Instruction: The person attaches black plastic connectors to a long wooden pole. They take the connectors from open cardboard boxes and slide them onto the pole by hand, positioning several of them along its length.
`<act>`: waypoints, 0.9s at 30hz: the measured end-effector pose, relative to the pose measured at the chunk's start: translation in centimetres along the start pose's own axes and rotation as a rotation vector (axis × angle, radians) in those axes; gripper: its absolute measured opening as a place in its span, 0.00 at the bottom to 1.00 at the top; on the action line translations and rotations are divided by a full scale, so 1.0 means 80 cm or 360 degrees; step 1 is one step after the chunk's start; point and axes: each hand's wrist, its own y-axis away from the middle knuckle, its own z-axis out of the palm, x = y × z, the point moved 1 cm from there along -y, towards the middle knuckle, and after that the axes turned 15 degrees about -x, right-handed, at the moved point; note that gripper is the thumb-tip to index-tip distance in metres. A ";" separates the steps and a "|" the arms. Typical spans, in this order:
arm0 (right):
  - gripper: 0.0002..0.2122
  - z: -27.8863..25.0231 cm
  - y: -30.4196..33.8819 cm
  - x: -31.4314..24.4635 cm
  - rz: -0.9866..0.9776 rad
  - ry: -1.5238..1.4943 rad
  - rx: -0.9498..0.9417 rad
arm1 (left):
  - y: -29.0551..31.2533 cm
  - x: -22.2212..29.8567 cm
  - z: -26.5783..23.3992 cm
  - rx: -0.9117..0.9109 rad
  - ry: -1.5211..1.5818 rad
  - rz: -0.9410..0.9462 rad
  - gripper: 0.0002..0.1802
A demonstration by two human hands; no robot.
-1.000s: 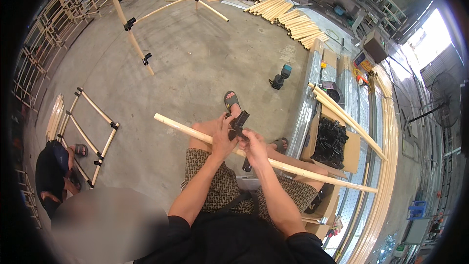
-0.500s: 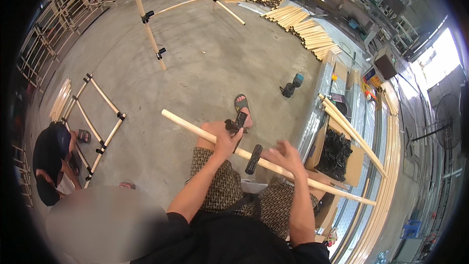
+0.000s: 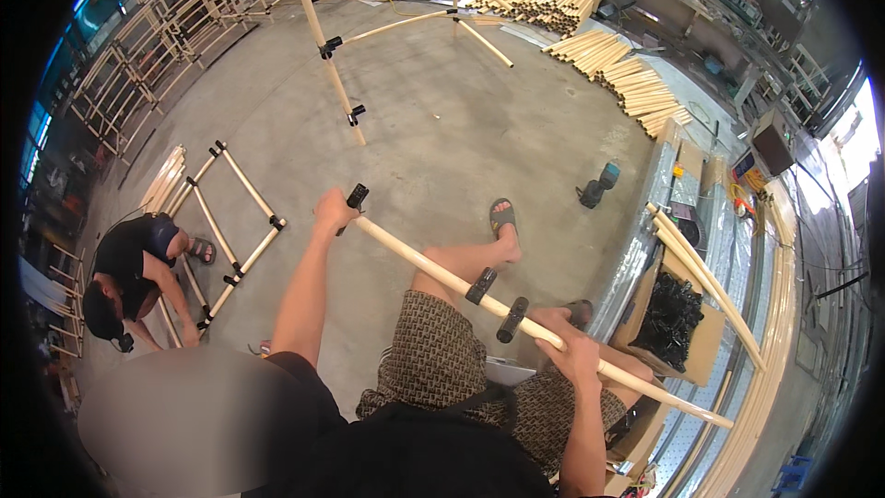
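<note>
A long cream-coloured pipe (image 3: 419, 261) slants across my lap, lower at its right end. At its far left end, my left hand (image 3: 334, 212) is closed around a black pipe joint (image 3: 358, 195), partly hidden by the fingers. I cannot tell whether that joint is on the pipe or just against its tip. Two more black joints, a nearer-left one (image 3: 480, 286) and another (image 3: 513, 320), sit around the middle of the pipe. Just right of them my right hand (image 3: 573, 357) is wrapped round the pipe.
At my right stands a cardboard box of black joints (image 3: 680, 314), with loose pipes (image 3: 705, 281) leaning across it. A cordless drill (image 3: 599, 186) is on the floor ahead. To the left, another person (image 3: 138, 267) bends over a pipe frame (image 3: 241, 272). Pipe stacks (image 3: 544, 2) lie farther off.
My left hand has moved left to the pipe's end with a black joint. My right hand, apart from the pipe before, now grips it. A second joint shows mid-pipe. The view has shifted.
</note>
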 end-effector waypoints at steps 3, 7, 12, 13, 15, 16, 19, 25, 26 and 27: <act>0.22 0.002 0.002 0.008 0.0002 0.0059 0.0020 | -0.010 -0.037 0.011 -0.0251 0.1058 -0.0178 0.21; 0.23 -0.005 0.001 0.006 -0.0001 0.0095 -0.0012 | -0.023 -0.090 0.044 -0.0156 0.1391 -0.0269 0.23; 0.23 -0.005 0.000 0.008 -0.0051 0.0072 0.0027 | -0.017 -0.090 0.070 -0.0459 0.1910 -0.0252 0.38; 0.23 -0.004 0.000 0.009 -0.0029 0.0082 0.0008 | -0.015 -0.089 0.074 -0.0539 0.1986 -0.0183 0.41; 0.23 -0.001 -0.003 0.009 -0.0021 0.0083 0.0001 | -0.023 -0.090 0.093 -0.0514 0.2046 -0.0205 0.40; 0.23 -0.001 -0.005 0.009 -0.0032 0.0080 0.0016 | -0.025 -0.085 0.101 -0.0506 0.2082 -0.0211 0.39; 0.23 -0.002 -0.006 0.006 -0.0024 0.0089 -0.0016 | -0.027 -0.078 0.110 -0.0481 0.2063 -0.0207 0.40; 0.22 -0.003 -0.008 0.010 -0.0046 0.0047 -0.0047 | -0.033 -0.049 0.082 -0.0340 0.1476 0.0129 0.43; 0.22 -0.004 -0.007 0.010 -0.0025 0.0052 -0.0057 | -0.029 -0.040 0.073 -0.0369 0.1394 0.0137 0.42; 0.22 -0.004 -0.007 0.009 -0.0029 0.0061 -0.0029 | -0.025 -0.029 0.065 -0.0398 0.1313 0.0146 0.41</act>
